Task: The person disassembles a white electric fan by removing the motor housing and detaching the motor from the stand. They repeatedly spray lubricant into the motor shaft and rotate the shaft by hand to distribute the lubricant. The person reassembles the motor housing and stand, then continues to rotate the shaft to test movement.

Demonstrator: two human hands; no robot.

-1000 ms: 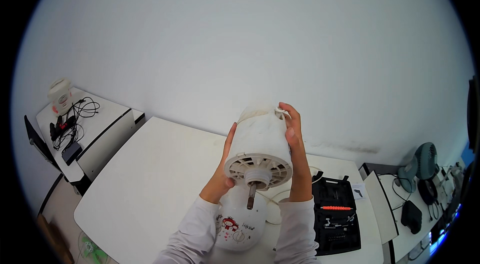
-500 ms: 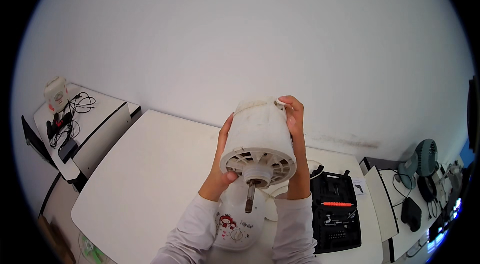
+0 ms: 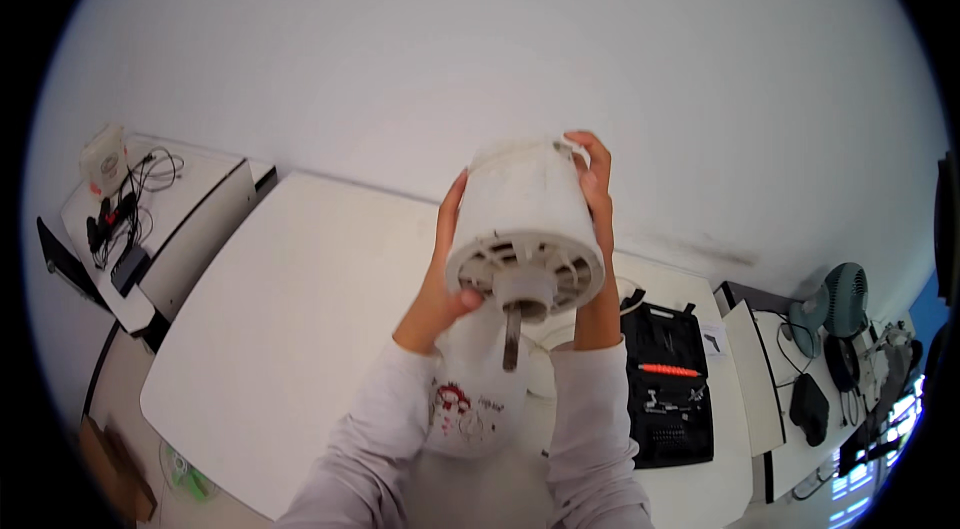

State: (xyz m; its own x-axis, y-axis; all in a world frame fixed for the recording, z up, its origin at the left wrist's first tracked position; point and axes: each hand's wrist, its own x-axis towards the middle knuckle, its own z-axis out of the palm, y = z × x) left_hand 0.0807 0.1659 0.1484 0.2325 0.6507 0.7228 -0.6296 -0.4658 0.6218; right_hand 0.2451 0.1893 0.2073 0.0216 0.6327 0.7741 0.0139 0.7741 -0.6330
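Note:
Between my two hands is the white motor housing of an electric fan (image 3: pixel 530 191), tilted so that its round slotted front and bare metal shaft (image 3: pixel 512 334) face me. My left hand (image 3: pixel 448 264) is wrapped around its left side, thumb near the lower rim. On the other side my right hand (image 3: pixel 596 191) grips it, fingertips at the top back edge. Below stands the white fan base (image 3: pixel 468 414), printed with a red cartoon figure. Whether the housing joins the base is hidden behind it.
On the white table (image 3: pixel 290 329), an open black tool case (image 3: pixel 672 429) with an orange-red handle lies to the right. A side table at left holds tangled black cables (image 3: pixel 150 174) and a white box-like device (image 3: pixel 104 161). A grey-green fan (image 3: pixel 845 299) stands far right.
The view has tipped downward or shifted, and the tables appear higher. My hands and the motor housing have risen in the picture, with its slotted front still toward me.

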